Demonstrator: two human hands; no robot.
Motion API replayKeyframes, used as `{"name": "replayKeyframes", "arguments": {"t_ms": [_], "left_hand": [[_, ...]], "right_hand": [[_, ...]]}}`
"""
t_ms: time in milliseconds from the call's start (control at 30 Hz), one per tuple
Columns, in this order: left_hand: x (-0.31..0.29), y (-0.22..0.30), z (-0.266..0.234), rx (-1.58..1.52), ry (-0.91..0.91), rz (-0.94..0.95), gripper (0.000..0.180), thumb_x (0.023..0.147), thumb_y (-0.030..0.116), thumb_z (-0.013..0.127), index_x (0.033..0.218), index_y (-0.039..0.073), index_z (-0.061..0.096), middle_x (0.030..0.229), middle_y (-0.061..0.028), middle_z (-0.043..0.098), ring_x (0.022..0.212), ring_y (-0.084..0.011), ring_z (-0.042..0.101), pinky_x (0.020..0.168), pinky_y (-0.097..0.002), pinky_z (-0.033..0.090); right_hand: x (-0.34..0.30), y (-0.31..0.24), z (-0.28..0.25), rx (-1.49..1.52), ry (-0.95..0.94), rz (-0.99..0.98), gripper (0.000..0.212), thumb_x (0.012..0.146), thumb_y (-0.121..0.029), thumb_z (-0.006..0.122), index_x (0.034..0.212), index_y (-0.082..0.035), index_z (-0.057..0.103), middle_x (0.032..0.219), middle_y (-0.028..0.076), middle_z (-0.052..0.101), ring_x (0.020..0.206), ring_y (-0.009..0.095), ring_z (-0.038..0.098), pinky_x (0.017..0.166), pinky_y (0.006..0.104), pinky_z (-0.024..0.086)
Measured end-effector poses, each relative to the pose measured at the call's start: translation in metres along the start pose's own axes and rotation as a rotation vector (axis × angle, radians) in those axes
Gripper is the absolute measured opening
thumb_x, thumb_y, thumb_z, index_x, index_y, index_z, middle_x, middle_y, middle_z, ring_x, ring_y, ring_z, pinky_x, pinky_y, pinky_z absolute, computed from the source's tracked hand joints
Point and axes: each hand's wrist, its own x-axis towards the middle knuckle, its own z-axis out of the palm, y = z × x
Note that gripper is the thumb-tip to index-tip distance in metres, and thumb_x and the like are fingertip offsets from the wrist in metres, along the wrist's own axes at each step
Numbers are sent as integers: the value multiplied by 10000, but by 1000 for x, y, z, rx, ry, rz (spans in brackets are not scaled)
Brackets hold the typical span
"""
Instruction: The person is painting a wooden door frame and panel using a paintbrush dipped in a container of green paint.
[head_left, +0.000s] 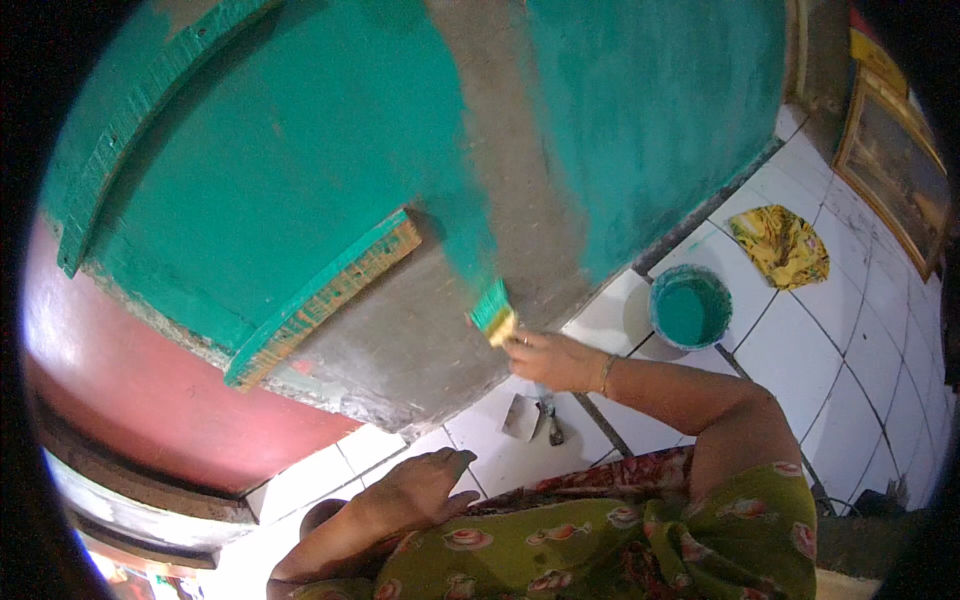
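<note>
My right hand point(548, 360) is closed round the handle of a paintbrush point(494, 312) with green-coated bristles. The bristles are at the bare grey part of a wall, just below fresh green paint point(480, 225); whether they touch is hard to tell. To the right of this hand, a round tub of green paint point(690, 312) stands on the white floor tiles. My left hand point(425, 482) holds nothing and rests near my lap, its fingers stretched out and the thumb apart. A grey strip point(500, 150) runs between two green-painted areas of the wall.
A wooden ledge point(330, 300) with a green top juts from the wall, and a longer green strip point(140, 140) is at upper left. On the tiles lie a greyish square piece point(520, 417), a small dark tool point(555, 428) and a yellow patterned fan-shaped piece point(780, 246). A framed picture point(898, 150) leans at right.
</note>
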Motion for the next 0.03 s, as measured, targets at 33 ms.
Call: {"name": "replayKeyframes", "arguments": {"t_ms": [33], "left_hand": [[5,1,-1,-2,-13,-8,589,936,371,608,1325,-48,467,1164,-264,600,1118,-389,588,970,-446,475]], "right_hand": [[1,-4,15,91,-141,-9,274,784,-149,639,1046,-75,670,1345,150,551,1319,368,477,1084,326,430]]}}
